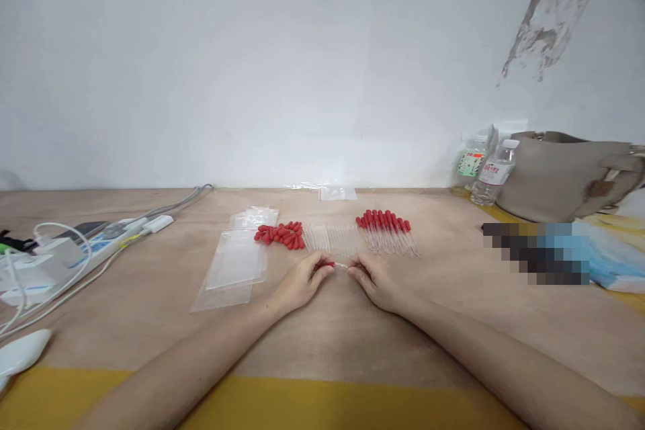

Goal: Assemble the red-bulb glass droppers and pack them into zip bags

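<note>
At the middle of the table, my left hand (pixel 306 279) is closed on a red rubber bulb (pixel 331 264), most of it hidden by the fingers. My right hand (pixel 373 278) pinches a thin clear dropper tube (pixel 342 266), whose end meets the bulb between the two hands. Just beyond them lies a row of bare clear tubes (pixel 330 239). To its left is a pile of loose red bulbs (pixel 279 236). On the right, several droppers (pixel 385 228) with red bulbs on their tubes lie side by side.
Clear plastic bags (pixel 234 262) lie left of the bulbs. A power strip (pixel 108 242) with plugs and cables occupies the left side. Two plastic bottles (pixel 492 178) and a grey-beige bag (pixel 549 171) stand at the back right, near a blue-white packet (pixel 619 259).
</note>
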A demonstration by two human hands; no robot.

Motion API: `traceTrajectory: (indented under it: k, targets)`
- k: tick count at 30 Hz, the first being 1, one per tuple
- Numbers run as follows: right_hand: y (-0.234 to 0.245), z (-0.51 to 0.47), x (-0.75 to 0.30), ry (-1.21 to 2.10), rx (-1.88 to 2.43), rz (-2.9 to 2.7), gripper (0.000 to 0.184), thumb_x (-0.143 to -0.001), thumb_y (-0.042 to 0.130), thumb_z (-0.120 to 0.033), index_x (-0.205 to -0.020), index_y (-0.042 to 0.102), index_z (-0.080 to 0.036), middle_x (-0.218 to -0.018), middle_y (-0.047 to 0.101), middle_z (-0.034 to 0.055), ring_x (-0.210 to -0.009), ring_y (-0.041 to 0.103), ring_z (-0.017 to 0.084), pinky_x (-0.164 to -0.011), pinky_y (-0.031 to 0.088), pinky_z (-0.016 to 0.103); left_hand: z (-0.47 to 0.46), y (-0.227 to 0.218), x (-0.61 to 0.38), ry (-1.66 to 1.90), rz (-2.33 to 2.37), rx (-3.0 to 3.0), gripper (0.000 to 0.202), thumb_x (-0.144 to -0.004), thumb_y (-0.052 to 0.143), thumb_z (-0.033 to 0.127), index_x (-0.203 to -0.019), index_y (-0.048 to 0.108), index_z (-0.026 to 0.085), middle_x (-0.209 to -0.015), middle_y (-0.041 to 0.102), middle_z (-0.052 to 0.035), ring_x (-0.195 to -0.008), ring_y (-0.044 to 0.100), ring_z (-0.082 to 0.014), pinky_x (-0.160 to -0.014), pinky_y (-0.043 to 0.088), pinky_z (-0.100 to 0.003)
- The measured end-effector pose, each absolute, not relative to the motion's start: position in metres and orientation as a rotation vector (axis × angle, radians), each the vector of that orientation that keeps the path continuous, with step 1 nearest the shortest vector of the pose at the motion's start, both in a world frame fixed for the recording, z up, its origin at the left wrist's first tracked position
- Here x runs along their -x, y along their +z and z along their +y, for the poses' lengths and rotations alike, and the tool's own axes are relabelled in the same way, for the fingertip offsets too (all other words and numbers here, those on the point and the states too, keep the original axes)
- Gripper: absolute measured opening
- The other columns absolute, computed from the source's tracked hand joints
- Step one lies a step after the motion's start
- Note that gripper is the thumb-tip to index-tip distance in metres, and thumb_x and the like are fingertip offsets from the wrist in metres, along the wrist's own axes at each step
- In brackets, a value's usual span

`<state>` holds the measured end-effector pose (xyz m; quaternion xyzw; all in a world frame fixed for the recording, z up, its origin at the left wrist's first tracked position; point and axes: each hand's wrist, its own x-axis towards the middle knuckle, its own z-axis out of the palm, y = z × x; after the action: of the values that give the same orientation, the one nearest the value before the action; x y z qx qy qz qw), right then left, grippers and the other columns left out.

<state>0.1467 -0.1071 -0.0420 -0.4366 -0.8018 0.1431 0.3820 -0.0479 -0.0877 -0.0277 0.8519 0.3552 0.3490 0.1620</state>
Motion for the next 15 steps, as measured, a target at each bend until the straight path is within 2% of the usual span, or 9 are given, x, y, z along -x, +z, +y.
traceTrajectory:
  k: [8,11,15]
  targets:
    - [-0.043,-0.104,-0.157,0.277,1.027,-2.170,0.017,-0.084,0.043,-0.024,-0.073,0.054,-0.018,-0.068,0.057,-0.0006,-0.065,0.049,0.012,-0.063,0.034,0.024,-0.087,-0.027,0.048,0.831,0.894,-2.418,0.018,-0.085,0.043,0.026,-0.085,0.058,0.017,-0.078,0.061,-0.0010,-0.073,0.055,-0.0131,-0.066,0.041,-0.023]
    - [-0.040,-0.105,-0.161,0.139,1.027,-2.303,0.017,-0.084,0.042,-0.023,-0.074,0.055,-0.018,-0.069,0.060,-0.0013,-0.062,0.049,0.011,-0.069,0.030,0.026,-0.089,-0.027,0.048,0.738,0.884,-2.457,0.018,-0.085,0.043,0.027,-0.085,0.059,0.017,-0.080,0.062,-0.0014,-0.073,0.055,-0.0133,-0.066,0.041,-0.023]
    - [-0.036,-0.109,-0.162,-0.101,1.113,-2.362,0.021,-0.086,0.040,-0.024,-0.074,0.056,-0.018,-0.065,0.061,-0.0004,-0.056,0.046,0.010,-0.069,0.026,0.028,-0.091,-0.027,0.048,0.718,0.895,-2.518,0.020,-0.086,0.041,0.029,-0.085,0.058,0.017,-0.077,0.060,-0.0016,-0.071,0.054,-0.0130,-0.065,0.041,-0.023]
